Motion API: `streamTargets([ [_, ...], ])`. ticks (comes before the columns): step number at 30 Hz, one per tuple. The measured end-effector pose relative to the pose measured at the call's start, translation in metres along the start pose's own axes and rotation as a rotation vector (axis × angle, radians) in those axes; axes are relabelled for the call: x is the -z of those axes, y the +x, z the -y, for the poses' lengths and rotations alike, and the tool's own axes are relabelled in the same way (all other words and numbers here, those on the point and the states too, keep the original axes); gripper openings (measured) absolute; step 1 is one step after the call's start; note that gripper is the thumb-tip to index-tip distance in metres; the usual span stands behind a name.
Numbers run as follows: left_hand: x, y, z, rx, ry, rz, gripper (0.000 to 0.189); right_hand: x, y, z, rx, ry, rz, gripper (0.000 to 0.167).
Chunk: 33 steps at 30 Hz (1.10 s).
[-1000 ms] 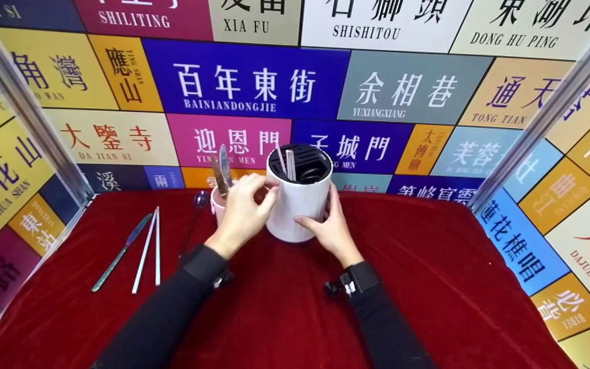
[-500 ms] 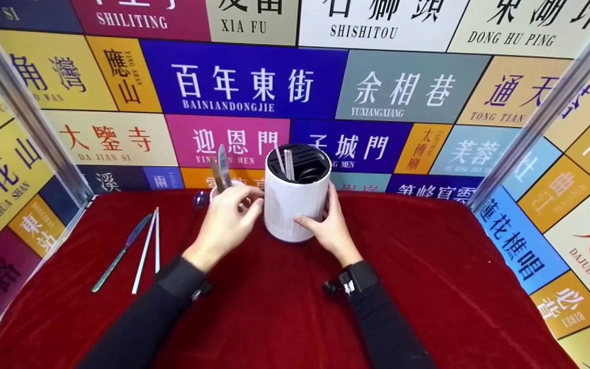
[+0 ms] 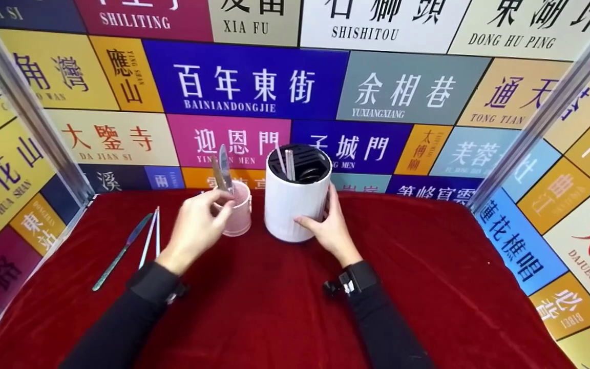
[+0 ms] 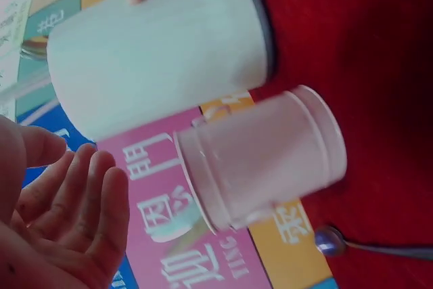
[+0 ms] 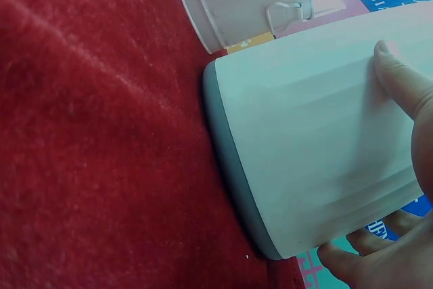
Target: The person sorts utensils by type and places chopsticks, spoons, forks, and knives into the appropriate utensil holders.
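Note:
A white cylindrical knife holder (image 3: 295, 210) with a black slotted top stands upright on the cloth. Thin rods and something black and looped stick up from its top. My right hand (image 3: 332, 225) grips its right side, thumb across the front and fingers round the far side. To the left stands a pink cup (image 3: 238, 215) with a table knife (image 3: 225, 164) and another flat-bladed piece upright in it. My left hand (image 3: 197, 223) hovers in front of this cup. In the left wrist view, its fingers (image 4: 108, 221) are loosely bent with nothing between them, apart from the cup.
A table knife (image 3: 121, 253) with a green handle and a pair of chopsticks (image 3: 150, 236) lie at the left. A spoon (image 4: 331, 241) lies near the cup in the left wrist view. Sign-covered panels (image 3: 244, 82) and metal posts (image 3: 34, 102) border the red cloth (image 3: 285, 307).
My left hand has moved left, away from the knife holder, uncovering the pink cup. Its forearm now hides the spoon and part of the chopsticks. The right hand has kept its grip.

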State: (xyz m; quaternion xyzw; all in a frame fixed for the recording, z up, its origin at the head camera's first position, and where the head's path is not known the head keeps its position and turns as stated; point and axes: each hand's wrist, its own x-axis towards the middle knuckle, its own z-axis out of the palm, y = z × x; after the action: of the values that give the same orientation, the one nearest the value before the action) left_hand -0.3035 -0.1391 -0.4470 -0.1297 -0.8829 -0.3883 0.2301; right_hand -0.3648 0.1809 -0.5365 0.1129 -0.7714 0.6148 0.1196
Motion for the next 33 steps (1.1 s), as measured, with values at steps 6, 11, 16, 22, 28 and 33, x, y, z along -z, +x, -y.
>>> streamTargets([
  [6, 0.020, -0.002, 0.036, 0.114, 0.065, -0.083, 0.017, 0.000, 0.001, -0.001, -0.001, 0.000, 0.003, 0.123],
  [11, 0.034, -0.005, 0.065, 0.210, 0.173, -0.062, 0.020, 0.002, 0.001, 0.001, -0.003, 0.009, -0.003, 0.124],
  [16, 0.045, -0.012, 0.087, 0.307, 0.278, 0.049, 0.026, 0.003, 0.002, 0.000, -0.004, -0.004, -0.004, 0.125],
  [22, 0.057, -0.020, 0.112, 0.387, 0.392, 0.231, 0.029, 0.001, -0.001, -0.004, -0.006, -0.019, 0.006, 0.126],
  [28, 0.060, -0.026, 0.130, 0.445, 0.409, 0.324, 0.028, 0.000, -0.002, -0.003, -0.010, -0.024, 0.009, 0.126],
  [33, 0.058, -0.030, 0.136, 0.463, 0.406, 0.325, 0.026, 0.001, -0.001, -0.001, -0.016, -0.033, 0.003, 0.126],
])
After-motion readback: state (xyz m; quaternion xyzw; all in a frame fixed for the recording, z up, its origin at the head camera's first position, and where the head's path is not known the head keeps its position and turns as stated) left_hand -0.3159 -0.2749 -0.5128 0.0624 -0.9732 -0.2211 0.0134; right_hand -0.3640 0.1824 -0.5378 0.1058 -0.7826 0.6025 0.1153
